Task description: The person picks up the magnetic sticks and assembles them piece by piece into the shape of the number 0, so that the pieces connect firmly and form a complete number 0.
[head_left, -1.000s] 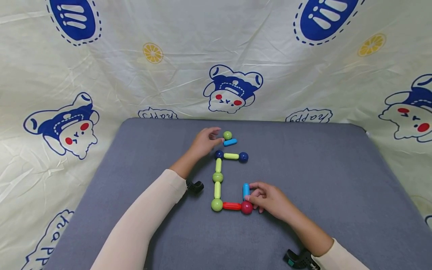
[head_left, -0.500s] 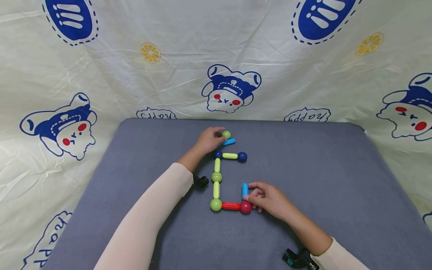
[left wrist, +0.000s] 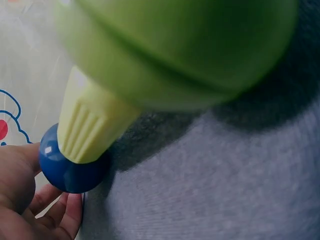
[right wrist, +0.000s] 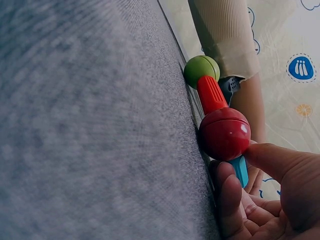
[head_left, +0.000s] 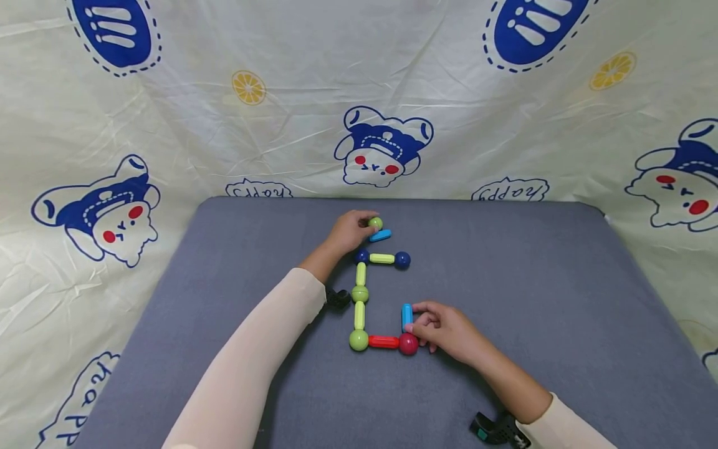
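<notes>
My left hand [head_left: 349, 232] is at the far side of the table, thumb and index finger around a loose green ball [head_left: 376, 222]. Beside its thumb lies a loose blue rod [head_left: 381, 235]. My right hand [head_left: 449, 330] pinches another blue rod [head_left: 407, 317], which stands off the red ball [head_left: 408, 344]; in the right wrist view the thumb is against that red ball [right wrist: 225, 134]. A red rod [head_left: 384, 342] joins it to a green corner ball [head_left: 359, 340]. Yellow-green rods and a middle green ball [head_left: 360, 294] lead up to a dark blue ball [head_left: 362, 256].
Another yellow-green rod [head_left: 382, 259] runs right to a second dark blue ball [head_left: 402, 260]. Everything lies on a grey cloth-covered table [head_left: 505, 274]. A printed pale curtain [head_left: 303, 137] hangs behind its far edge. Both wrists carry black camera bands.
My left hand has moved slightly right and closed in around the loose green ball. The right hand stays on its blue rod, and the joined pieces keep their shape.
</notes>
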`<state>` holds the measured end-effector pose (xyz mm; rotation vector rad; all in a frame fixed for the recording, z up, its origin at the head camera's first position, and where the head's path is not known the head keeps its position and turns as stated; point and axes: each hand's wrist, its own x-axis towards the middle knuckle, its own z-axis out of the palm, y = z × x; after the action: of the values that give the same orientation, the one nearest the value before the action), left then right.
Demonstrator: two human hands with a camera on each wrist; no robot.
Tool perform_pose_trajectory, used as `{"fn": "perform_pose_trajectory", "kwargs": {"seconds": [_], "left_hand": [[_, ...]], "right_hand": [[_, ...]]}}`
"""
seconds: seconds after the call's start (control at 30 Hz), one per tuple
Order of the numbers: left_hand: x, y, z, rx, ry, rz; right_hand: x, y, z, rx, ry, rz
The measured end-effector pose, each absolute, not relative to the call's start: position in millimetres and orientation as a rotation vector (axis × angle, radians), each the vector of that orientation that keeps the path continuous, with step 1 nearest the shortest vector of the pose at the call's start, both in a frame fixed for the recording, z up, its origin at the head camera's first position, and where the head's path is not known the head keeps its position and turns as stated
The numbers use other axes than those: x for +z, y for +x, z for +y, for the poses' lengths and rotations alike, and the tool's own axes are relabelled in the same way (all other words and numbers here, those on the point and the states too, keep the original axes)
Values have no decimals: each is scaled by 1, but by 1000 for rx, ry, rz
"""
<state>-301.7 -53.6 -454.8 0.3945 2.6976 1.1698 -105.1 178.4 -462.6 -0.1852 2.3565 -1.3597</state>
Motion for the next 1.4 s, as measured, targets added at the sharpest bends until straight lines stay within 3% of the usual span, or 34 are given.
{"fn": "perform_pose_trajectory", "kwargs": {"seconds": [0.77, 1.4], "left_hand": [[-447, -297, -66, 1488, 253, 2607], [-422, -260, -54, 1497, 492, 2536]], "right_hand": [[-465, -105, 178, -1361, -188, 2361], [-464, -105, 178, -1355, -169, 2353]]}}
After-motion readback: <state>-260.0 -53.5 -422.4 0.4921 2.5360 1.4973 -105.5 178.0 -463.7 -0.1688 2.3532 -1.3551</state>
